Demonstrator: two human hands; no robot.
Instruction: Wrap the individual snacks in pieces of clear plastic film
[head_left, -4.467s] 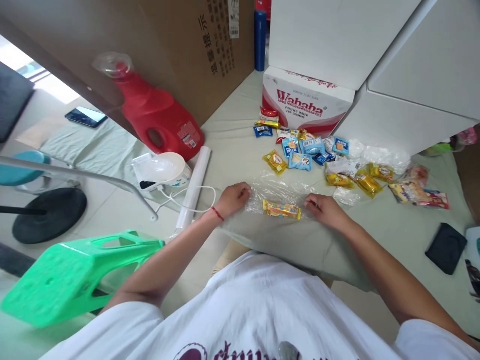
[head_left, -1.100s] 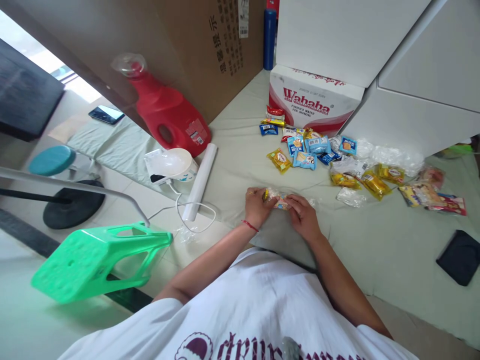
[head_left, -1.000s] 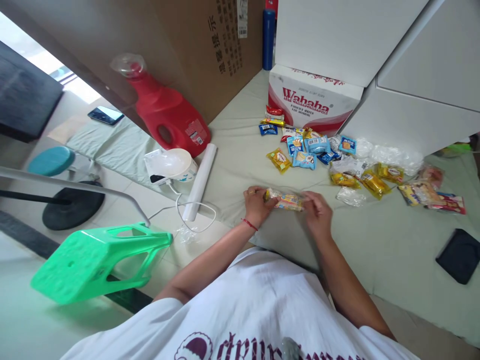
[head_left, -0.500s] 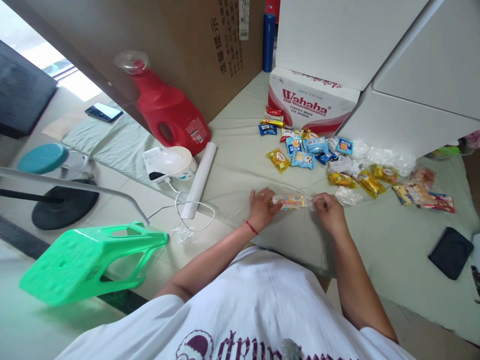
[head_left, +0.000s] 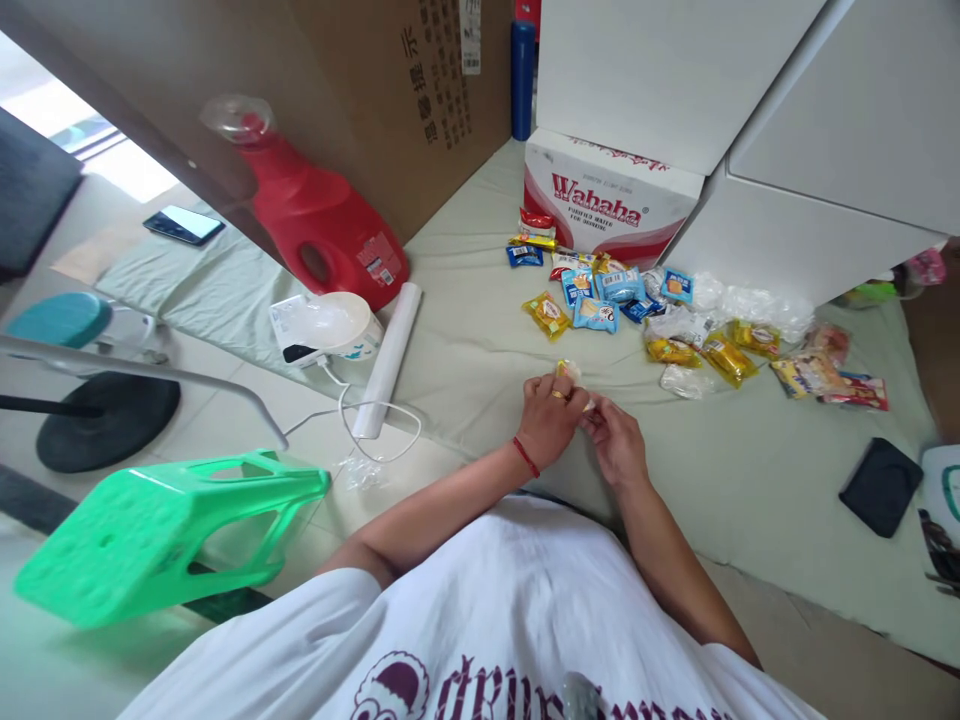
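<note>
My left hand [head_left: 551, 418], with a ring and a red wrist cord, is wrapped over a small snack packet [head_left: 568, 370]. One end of the packet, clear with yellow, sticks out past the fingers; the rest is hidden under the hand. My right hand [head_left: 618, 440] is closed at the packet's other end, close against the left fingers. Beyond the hands lie several wrapped snacks: a yellow packet [head_left: 547, 315], a light blue packet [head_left: 597, 313] and another yellow packet [head_left: 729, 358]. A crumpled clear wrapper [head_left: 686, 381] rests to the right.
A Wahaba-style carton [head_left: 600, 205] stands behind the snacks, against white drawers [head_left: 810, 220]. To the left are a red detergent jug [head_left: 322, 225], a white cup [head_left: 352, 325], a white roll [head_left: 390, 360] and a green stool [head_left: 142, 530]. A black pouch [head_left: 881, 487] lies right.
The packet, stretched sideways between both hands before, is now gathered mostly under my left hand. My right hand has moved left to meet it. The view has shifted slightly.
</note>
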